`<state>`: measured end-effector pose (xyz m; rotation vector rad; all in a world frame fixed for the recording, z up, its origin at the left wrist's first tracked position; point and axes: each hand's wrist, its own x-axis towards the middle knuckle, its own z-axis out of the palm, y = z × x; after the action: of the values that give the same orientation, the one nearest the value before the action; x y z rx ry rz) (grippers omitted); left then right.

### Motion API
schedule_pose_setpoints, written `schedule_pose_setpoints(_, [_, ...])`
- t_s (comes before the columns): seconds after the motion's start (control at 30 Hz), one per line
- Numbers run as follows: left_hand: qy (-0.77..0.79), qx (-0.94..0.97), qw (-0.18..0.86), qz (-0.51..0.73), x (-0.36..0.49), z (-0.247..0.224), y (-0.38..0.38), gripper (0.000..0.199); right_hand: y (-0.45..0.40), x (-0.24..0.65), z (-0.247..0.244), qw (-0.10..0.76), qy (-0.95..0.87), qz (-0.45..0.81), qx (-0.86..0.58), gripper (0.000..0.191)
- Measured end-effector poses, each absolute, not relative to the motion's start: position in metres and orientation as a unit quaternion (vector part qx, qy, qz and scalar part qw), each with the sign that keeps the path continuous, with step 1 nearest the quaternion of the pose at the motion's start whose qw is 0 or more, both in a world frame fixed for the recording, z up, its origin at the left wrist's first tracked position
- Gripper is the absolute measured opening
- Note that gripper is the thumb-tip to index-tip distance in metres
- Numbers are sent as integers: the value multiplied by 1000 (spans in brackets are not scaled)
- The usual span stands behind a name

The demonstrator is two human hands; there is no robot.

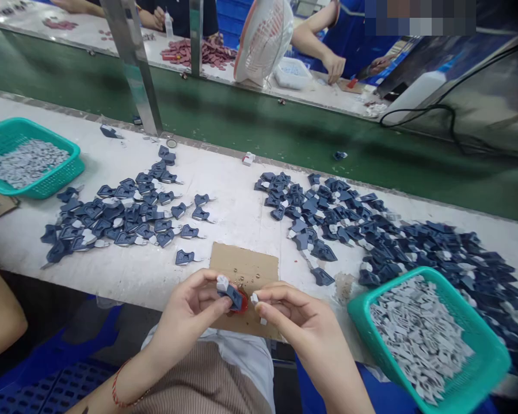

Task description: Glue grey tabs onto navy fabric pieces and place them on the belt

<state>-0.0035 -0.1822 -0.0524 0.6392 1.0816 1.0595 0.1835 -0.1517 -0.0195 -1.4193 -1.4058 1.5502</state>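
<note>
Between the thumb and fingers of my left hand (197,307) is a dark blue plastic part (232,295) with a light grey tip. My right hand (294,313) pinches a small light grey plastic piece (254,299), a short gap to the right of the blue part. Both hands are over a piece of brown cardboard (246,261) at the table's near edge. On the cardboard, partly hidden behind the blue part, lies something red (242,305), with small shiny drops or bits above it. A single blue part (185,257) rests left of the cardboard.
Piles of blue parts lie left (125,213) and right (397,241). A green basket (492,359) of grey pieces stands near right; another green basket (69,169) is far left. A metal post (133,69) rises behind. Across the green belt (207,103), other people's hands work beside a fan (265,40).
</note>
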Motion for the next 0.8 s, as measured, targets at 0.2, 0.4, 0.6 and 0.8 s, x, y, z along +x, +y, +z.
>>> schedule_pose_setpoints(0.2, [436, 280, 698, 495, 9, -43, -181, 17, -154, 183, -16, 328, -414, 678, -511, 8])
schedule_pose_setpoints(0.4, [437, 292, 695, 491, 14, -42, -182, 16, -156, 181, -14, 339, -428, 668, -505, 8])
schedule_pose_setpoints(0.6, [451, 308, 678, 492, 15, -44, -184, 15, -161, 180, -13, 352, -488, 608, -517, 4])
schedule_pose_setpoints(0.8, [442, 338, 670, 491, 15, -46, -186, 13, -161, 185, -10, 335, -473, 624, -524, 7])
